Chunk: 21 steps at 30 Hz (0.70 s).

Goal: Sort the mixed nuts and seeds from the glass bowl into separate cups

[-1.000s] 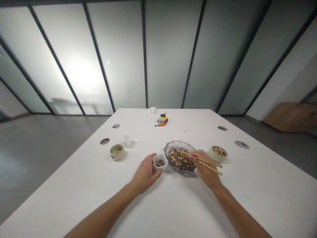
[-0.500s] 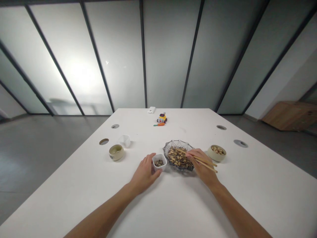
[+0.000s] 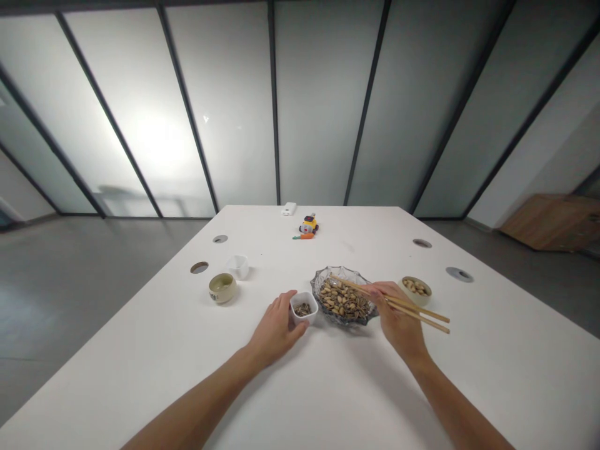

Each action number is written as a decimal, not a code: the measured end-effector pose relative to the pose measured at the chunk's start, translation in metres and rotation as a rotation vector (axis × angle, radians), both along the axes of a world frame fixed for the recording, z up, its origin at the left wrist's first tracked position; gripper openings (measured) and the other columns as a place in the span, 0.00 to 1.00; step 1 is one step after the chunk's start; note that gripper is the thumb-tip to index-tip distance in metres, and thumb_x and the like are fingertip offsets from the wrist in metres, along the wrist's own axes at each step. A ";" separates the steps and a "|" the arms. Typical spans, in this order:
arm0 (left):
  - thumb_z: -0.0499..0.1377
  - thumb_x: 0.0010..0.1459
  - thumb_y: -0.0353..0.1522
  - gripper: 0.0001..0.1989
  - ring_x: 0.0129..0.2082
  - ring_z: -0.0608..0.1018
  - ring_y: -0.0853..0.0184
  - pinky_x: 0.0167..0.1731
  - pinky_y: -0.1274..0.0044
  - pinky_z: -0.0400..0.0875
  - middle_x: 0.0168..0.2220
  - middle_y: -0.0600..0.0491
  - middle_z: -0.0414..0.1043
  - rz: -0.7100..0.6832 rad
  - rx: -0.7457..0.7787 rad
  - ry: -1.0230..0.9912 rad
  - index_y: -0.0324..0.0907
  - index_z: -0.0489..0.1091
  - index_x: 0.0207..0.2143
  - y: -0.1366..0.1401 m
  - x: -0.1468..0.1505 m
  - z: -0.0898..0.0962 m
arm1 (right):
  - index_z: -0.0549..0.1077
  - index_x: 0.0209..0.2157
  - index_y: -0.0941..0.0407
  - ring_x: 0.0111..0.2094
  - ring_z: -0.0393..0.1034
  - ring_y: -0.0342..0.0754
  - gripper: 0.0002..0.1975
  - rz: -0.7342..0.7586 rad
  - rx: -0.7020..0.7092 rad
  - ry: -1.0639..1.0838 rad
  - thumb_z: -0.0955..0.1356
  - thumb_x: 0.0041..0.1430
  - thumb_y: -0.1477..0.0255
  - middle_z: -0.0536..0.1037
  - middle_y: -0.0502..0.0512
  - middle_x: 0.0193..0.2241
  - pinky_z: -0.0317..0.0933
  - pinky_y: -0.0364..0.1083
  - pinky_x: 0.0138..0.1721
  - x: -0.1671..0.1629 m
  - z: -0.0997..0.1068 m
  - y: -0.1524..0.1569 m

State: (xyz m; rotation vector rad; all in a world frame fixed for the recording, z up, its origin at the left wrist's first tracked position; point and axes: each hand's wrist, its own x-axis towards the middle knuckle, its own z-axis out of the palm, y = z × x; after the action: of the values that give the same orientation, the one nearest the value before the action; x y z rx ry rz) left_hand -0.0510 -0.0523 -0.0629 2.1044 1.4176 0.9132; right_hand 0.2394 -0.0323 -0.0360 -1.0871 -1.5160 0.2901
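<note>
My left hand (image 3: 276,326) grips a small white square cup (image 3: 311,317) from its left side, thumb at the front and fingers behind. Some dark striped seeds (image 3: 302,309) lie in the bottom of that cup. My right hand (image 3: 394,312) holds a pair of wooden chopsticks (image 3: 422,312), whose tips reach over a glass bowl (image 3: 317,279) just right of the cup. Pistachios and striped seeds (image 3: 344,301) are heaped together in the bowl. I cannot make out anything between the chopstick tips.
A cream bowl of pistachios (image 3: 415,290) stands beyond my right hand. To the left are a greenish ceramic cup (image 3: 222,289) and a white cup (image 3: 238,267). Farther back lie a toy car (image 3: 309,224), an orange toy screwdriver (image 3: 306,237) and a white box (image 3: 289,209). Round holes pierce the tabletop.
My right hand has moved right and slightly up with the chopsticks, uncovering more of the bowl's contents. My left hand keeps its hold on the white cup.
</note>
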 end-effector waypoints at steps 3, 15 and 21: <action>0.64 0.63 0.35 0.29 0.61 0.76 0.50 0.64 0.58 0.69 0.61 0.41 0.73 0.000 -0.006 0.009 0.43 0.63 0.65 0.000 0.001 -0.001 | 0.83 0.38 0.51 0.41 0.81 0.54 0.18 0.115 -0.044 0.141 0.68 0.72 0.54 0.83 0.58 0.39 0.78 0.53 0.42 -0.007 0.006 -0.010; 0.65 0.62 0.33 0.29 0.60 0.77 0.51 0.63 0.59 0.71 0.59 0.43 0.74 -0.004 0.016 0.006 0.44 0.64 0.64 0.001 0.001 -0.001 | 0.82 0.36 0.51 0.36 0.78 0.52 0.17 -0.044 0.128 -0.216 0.69 0.72 0.55 0.82 0.56 0.35 0.73 0.50 0.39 0.009 0.015 -0.009; 0.65 0.62 0.34 0.29 0.62 0.76 0.50 0.64 0.57 0.69 0.62 0.42 0.73 0.002 0.012 0.001 0.45 0.64 0.64 0.001 0.000 -0.003 | 0.84 0.39 0.51 0.38 0.79 0.52 0.16 0.043 0.081 -0.216 0.69 0.73 0.56 0.83 0.56 0.38 0.74 0.51 0.42 0.011 -0.005 0.002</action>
State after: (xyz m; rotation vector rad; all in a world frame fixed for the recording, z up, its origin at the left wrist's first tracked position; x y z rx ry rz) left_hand -0.0514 -0.0513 -0.0655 2.1131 1.4179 0.9234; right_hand 0.2507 -0.0304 -0.0406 -1.0482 -1.7293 0.1428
